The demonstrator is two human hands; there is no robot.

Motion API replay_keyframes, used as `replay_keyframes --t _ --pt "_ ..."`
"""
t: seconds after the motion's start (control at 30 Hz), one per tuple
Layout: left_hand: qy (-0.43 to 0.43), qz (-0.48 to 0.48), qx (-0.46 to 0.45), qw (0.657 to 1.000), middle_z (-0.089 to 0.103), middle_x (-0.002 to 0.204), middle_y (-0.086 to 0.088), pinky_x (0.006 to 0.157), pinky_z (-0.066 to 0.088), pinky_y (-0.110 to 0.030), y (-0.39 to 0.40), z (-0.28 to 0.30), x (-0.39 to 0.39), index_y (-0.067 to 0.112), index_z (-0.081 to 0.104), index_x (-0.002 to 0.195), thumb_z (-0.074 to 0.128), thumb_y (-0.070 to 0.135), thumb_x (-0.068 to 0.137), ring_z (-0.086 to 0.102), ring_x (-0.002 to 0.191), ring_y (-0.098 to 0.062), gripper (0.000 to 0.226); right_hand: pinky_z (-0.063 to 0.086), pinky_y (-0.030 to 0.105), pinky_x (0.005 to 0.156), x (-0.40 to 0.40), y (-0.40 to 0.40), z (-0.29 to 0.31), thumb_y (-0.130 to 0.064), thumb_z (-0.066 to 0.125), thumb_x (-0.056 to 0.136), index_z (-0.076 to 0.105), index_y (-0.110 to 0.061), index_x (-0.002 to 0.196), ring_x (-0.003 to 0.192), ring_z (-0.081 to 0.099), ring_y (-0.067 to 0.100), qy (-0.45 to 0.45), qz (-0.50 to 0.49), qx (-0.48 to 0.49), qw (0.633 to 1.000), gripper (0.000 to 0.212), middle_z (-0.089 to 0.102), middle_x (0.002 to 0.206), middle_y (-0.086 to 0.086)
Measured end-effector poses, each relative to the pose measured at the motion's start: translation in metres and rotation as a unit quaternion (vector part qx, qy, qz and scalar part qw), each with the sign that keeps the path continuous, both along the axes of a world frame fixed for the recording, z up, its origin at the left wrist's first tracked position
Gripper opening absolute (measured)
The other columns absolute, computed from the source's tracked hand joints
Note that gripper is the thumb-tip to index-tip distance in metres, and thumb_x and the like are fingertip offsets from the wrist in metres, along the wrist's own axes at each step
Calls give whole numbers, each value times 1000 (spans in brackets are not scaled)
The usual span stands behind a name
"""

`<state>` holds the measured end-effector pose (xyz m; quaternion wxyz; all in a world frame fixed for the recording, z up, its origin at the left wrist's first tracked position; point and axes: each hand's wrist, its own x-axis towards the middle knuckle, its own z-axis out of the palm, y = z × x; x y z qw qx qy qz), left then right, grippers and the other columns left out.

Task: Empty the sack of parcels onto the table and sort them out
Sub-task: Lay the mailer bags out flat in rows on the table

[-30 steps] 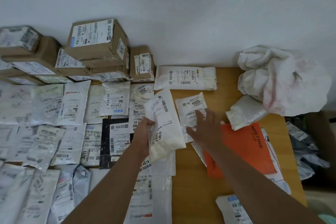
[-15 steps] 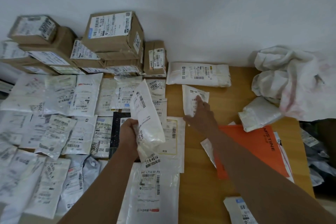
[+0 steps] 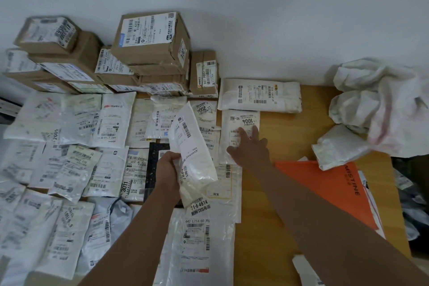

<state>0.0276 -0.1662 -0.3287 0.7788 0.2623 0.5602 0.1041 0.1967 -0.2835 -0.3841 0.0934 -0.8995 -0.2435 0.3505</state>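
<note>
Both forearms bare, no sleeves or jewellery visible

Two hands (image 3: pixel 168 169) – one orange envelope (image 3: pixel 325 190), one crumpled sack (image 3: pixel 383 104).

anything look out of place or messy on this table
The orange MISTINE envelope lies askew on the bare wood at the right, apart from the neat rows of white parcels. A crumpled white sack is heaped at the far right corner, with a loose white parcel below it overlapping the envelope's corner.
</note>
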Motion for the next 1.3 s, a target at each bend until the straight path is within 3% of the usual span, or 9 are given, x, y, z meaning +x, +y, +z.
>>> replay_keyframes --t 0.37,0.53,0.6,0.67,0.77,0.87,1.0,1.13,1.3 --pt "-31 6 -27 999 62 95 -11 94 44 -50 8 -7 -3 13 61 115 60 22 58 59 86 -33 58 33 52 107 17 18 -17 -64 39 94 6 -30 156 140 19 41 -56 84 -1 995 78 -11 164 -6" --pt "0 5 -15 1000 62 83 -7 79 48 -41 7 -6 -3 14 61 104 50 20 75 59 74 -29 32 31 52 107 -4 5 -1 -57 38 97 41 -21 145 136 31 36 -162 -13 137 977 60 31 155 8" --pt "21 -28 0 999 59 75 -7 70 49 -37 2 -1 2 14 58 94 47 19 81 57 66 -26 17 43 44 92 -16 -4 8 -54 40 98 62 -11 120 113 52 27 -54 -112 270 955 53 59 123 12" --pt "78 -108 58 989 58 77 -11 67 50 -36 -8 6 13 10 57 86 49 17 85 56 66 -24 10 46 37 77 -23 -14 20 -63 41 95 66 -9 109 88 61 21 232 -236 325 886 61 66 100 12" --pt "116 -262 150 946 58 82 -6 68 49 -33 -27 18 34 15 55 78 50 14 92 55 72 -19 15 52 48 91 -22 -37 23 -53 63 89 57 -11 131 102 68 30 433 -286 308 797 60 70 116 12" --pt "122 -344 258 894 60 83 -1 70 49 -31 -37 9 45 14 60 84 50 20 95 55 77 -18 16 54 54 90 -10 -58 33 -12 65 91 60 -10 127 104 69 35 433 -330 337 768 37 71 116 13" --pt "338 -244 443 794 48 131 -10 96 42 -40 -12 -9 44 14 50 128 57 37 92 45 118 -29 43 58 49 75 9 -82 39 -10 63 90 61 -7 123 95 71 35 381 -421 363 739 34 72 109 16" --pt "420 -291 373 774 40 145 -17 110 25 -50 23 -20 45 13 30 144 55 49 92 30 134 -38 68 59 47 70 11 -97 35 -12 60 92 62 -8 122 95 71 35 356 -459 371 724 30 72 110 15" --pt "366 -315 313 818 55 131 -16 99 40 -42 34 -25 56 12 35 143 48 15 93 50 119 -34 52 55 59 83 2 -102 27 -14 63 92 62 -14 120 99 70 36 348 -481 357 721 29 72 110 13"
